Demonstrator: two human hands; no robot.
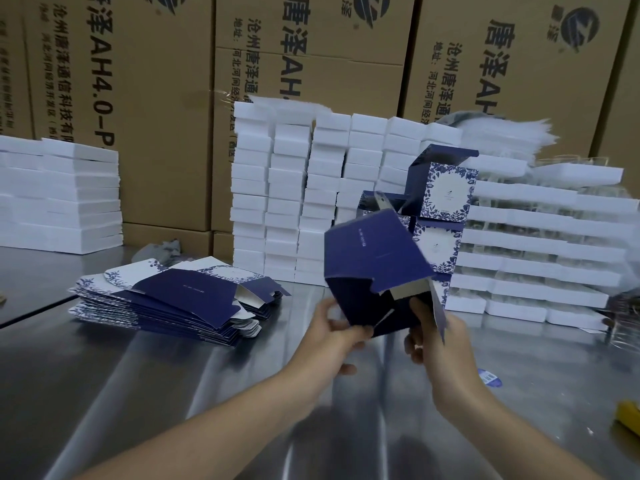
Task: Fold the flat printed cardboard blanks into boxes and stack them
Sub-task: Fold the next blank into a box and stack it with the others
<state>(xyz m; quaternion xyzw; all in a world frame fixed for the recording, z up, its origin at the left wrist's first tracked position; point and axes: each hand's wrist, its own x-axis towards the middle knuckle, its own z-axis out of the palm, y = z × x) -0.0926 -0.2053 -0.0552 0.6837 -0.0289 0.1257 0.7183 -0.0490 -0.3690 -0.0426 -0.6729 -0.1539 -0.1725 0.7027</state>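
Observation:
A half-formed navy blue box (375, 258) is held tilted above the steel table, its bottom flaps facing me. My left hand (334, 332) pinches its lower left flaps. My right hand (434, 337) grips the lower right side, with the thumb pressed onto a flap. A pile of flat blue-and-white printed blanks (173, 301) lies on the table to the left. Behind the held box stand folded blue-and-white boxes (446, 194) stacked in a short column.
Columns of white foam blocks (287, 188) line the back, with more at the far left (59, 195) and flat white trays (554, 251) at the right. Big brown cartons (138, 81) form the back wall. A blue sticker (490, 379) and a yellow object (628, 415) lie at the right.

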